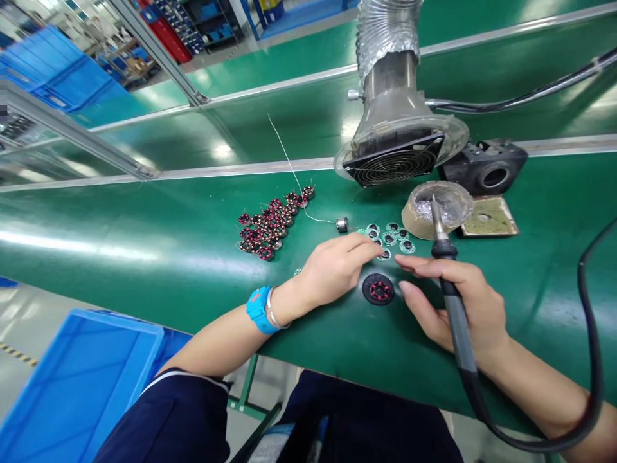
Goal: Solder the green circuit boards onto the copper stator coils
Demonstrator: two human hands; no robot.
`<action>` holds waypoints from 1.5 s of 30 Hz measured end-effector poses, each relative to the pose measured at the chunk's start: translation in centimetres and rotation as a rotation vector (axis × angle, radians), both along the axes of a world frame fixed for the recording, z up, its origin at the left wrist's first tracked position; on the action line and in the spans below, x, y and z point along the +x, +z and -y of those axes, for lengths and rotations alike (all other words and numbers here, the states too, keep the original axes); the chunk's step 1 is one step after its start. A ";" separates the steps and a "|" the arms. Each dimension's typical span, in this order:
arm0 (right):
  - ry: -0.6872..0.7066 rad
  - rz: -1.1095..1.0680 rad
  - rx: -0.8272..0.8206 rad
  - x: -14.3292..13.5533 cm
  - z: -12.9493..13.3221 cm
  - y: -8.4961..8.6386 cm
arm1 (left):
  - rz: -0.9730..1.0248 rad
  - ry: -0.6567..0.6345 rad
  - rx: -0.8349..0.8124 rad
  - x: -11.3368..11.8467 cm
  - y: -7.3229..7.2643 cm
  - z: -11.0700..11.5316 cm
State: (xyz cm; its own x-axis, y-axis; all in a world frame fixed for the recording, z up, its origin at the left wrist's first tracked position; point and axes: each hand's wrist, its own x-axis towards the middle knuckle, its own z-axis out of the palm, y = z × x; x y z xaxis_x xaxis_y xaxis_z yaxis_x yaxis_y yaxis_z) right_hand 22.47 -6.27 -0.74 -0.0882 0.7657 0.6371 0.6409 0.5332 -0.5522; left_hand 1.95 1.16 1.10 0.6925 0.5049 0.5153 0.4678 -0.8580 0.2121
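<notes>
My left hand point(332, 270) reaches over the bench with its fingers drawn together. Its fingertips touch a small ring-shaped circuit board point(384, 254) at the near side of a loose group of similar green rings with dark centres. In my right hand point(467, 308) lies a soldering iron point(454, 308), while thumb and forefinger point left, apart from each other. The iron's metal tip is over a round bowl of solder point(424, 209). Between my hands, a motor stator with red and black windings point(382, 292) sits on a round black holder point(369, 297).
Several wound stators point(265, 228) stand in rows at left. A small spool point(342, 224) trails solder wire. Above the bowl hangs a fume extractor point(400, 154). Behind it are a black iron stand point(486, 167) and a sponge tray point(489, 217). The iron's cable point(595, 347) loops at right.
</notes>
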 end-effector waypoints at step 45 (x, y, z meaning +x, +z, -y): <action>0.322 0.312 -0.095 -0.1 -0.5 1.4 | 0.158 -0.173 -0.870 -1.9 -0.2 1.4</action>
State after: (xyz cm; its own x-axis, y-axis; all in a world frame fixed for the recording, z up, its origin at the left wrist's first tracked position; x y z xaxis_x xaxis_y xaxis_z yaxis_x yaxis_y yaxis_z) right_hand 22.37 -5.73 0.68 -0.5083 0.7213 0.4705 0.5941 0.6892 -0.4147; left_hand 0.08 -0.24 0.87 0.7485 0.6563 0.0953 0.2573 -0.4199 0.8703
